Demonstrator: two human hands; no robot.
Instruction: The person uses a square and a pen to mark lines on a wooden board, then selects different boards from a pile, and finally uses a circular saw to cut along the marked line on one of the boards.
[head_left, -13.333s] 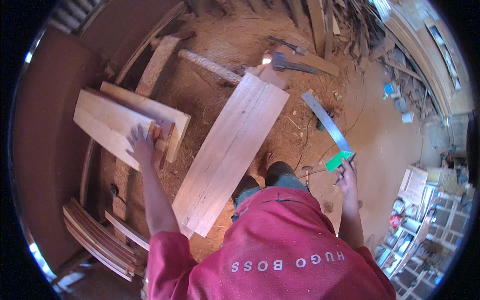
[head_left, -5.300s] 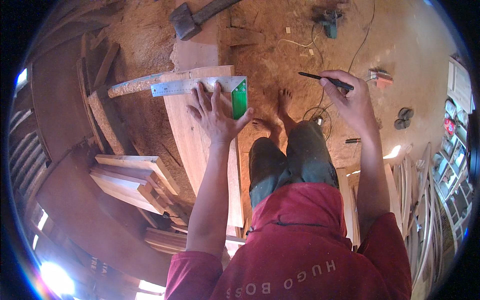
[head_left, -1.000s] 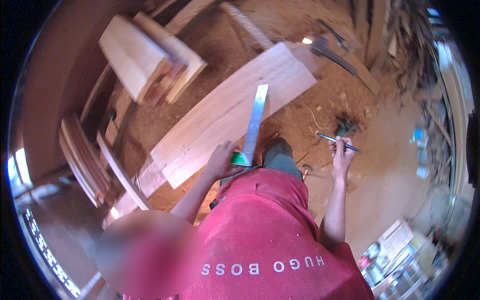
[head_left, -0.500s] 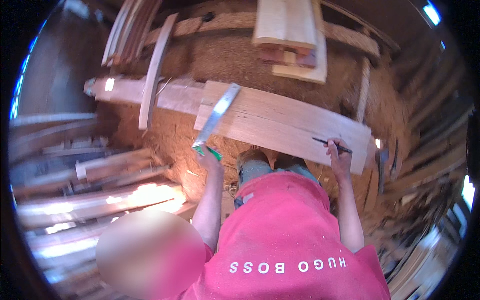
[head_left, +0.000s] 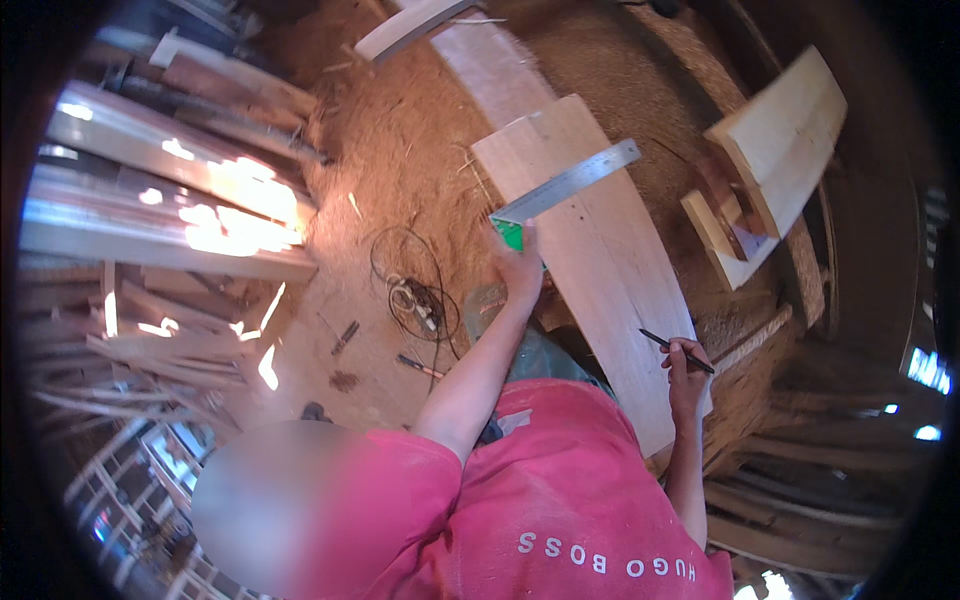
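A wide, pale wooden board (head_left: 600, 255) stretches away in front of me, with a dark lengthwise line or seam on it. Across its far part lies a try square, its metal blade (head_left: 575, 182) reaching to the right edge. My left hand (head_left: 516, 268) grips the square's green handle (head_left: 509, 234) at the board's left edge. Over the near part of the board, my right hand (head_left: 688, 378) is closed around a dark pencil (head_left: 660, 341), its tip pointing left. Whether the tip touches the wood I cannot tell.
A narrower plank (head_left: 495, 70) runs beyond the board, with a short batten (head_left: 412, 28) across it. Yellowish boards (head_left: 790, 145) are stacked at right. A tangled cable (head_left: 415, 300) lies on the dusty floor beside a dark hand tool (head_left: 345, 338). Timber (head_left: 180, 160) fills the left.
My view has swung round, so the board now runs from upper left to lower right. Left hand and square, right hand and pencil keep nearly the same places on the board.
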